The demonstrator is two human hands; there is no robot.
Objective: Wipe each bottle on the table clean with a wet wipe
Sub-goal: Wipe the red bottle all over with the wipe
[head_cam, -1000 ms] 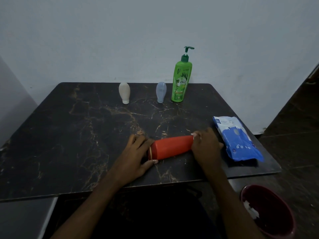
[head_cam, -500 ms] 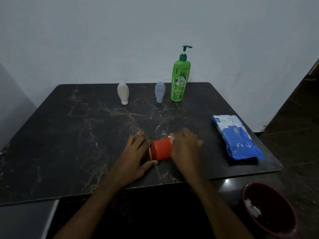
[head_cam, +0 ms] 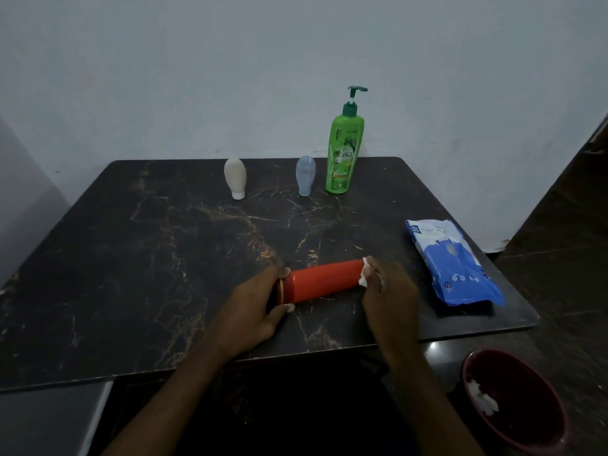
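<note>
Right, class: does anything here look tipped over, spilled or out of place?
Only the red bottle lies on its side, deliberately: the left hand grips its cap end, the right hand holds a wet wipe at its other end. The green pump bottle, beige bottle and blue bottle stand upright; no spill shows.

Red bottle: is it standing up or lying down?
Lying down. The red bottle rests on its side on the table, left hand gripping one end.

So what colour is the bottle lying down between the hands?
The lying bottle is orange-red, with a thin gold ring at one end; head view.
</note>
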